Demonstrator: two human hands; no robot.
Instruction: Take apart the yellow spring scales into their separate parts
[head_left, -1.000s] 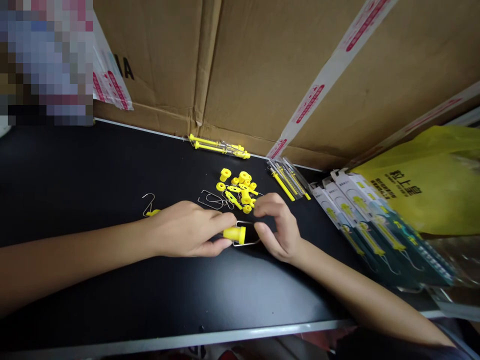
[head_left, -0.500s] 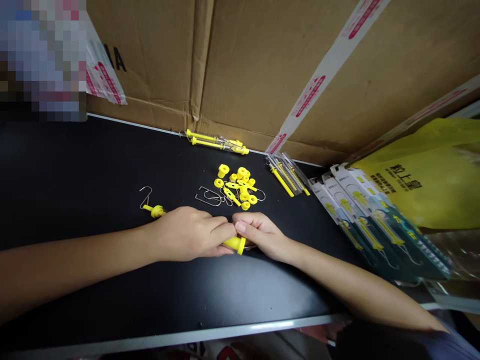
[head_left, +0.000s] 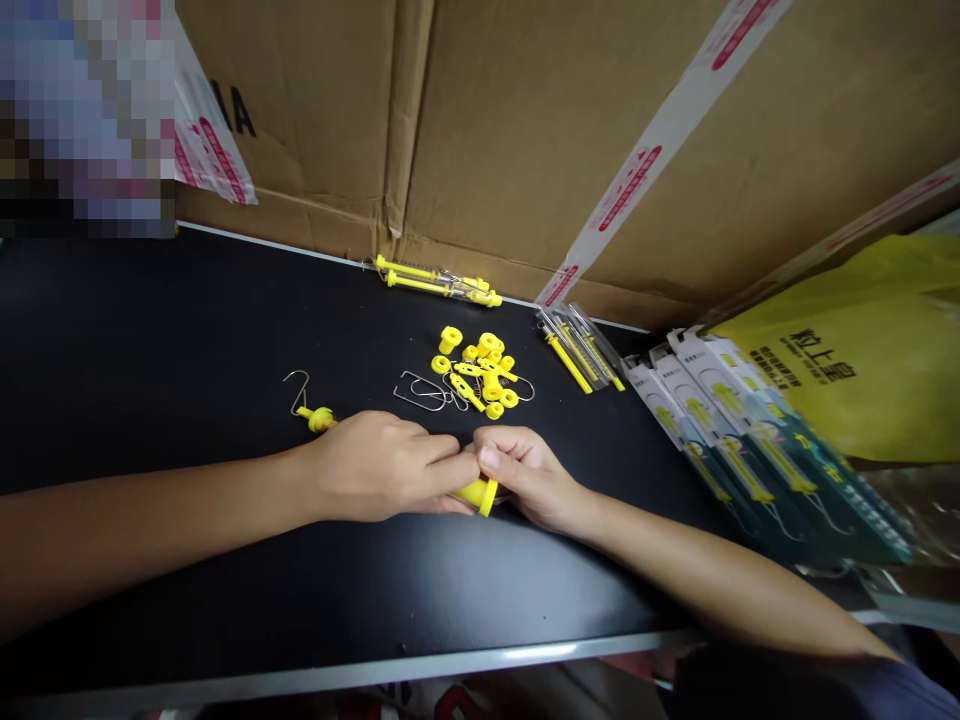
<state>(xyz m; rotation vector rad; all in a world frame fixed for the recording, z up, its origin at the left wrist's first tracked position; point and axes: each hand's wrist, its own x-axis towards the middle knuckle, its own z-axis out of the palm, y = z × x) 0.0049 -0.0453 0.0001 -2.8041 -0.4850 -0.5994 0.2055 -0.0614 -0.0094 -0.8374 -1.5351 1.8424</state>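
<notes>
My left hand [head_left: 386,468] is wrapped round a yellow-ended spring scale [head_left: 480,493]; a yellow knob and wire hook stick out on its left side, and a flanged yellow end shows on its right. My right hand [head_left: 531,475] is closed in a pinch at that flanged end, its thumb against the forefinger; what lies between those fingers is mostly hidden. Beyond the hands, a small pile of yellow plastic parts [head_left: 491,383] lies on the black table [head_left: 187,350], with metal hooks [head_left: 421,392] and small springs among them.
Assembled spring scales [head_left: 435,280] lie by the cardboard boxes [head_left: 525,130] at the back. Clear tubes with yellow scales [head_left: 577,350] lie right of the pile. Printed packages [head_left: 750,440] and a yellow bag [head_left: 885,350] are at the far right.
The view has shifted slightly. Both hands remain together at the scale's flanged end, which is tilted a little more downward.
</notes>
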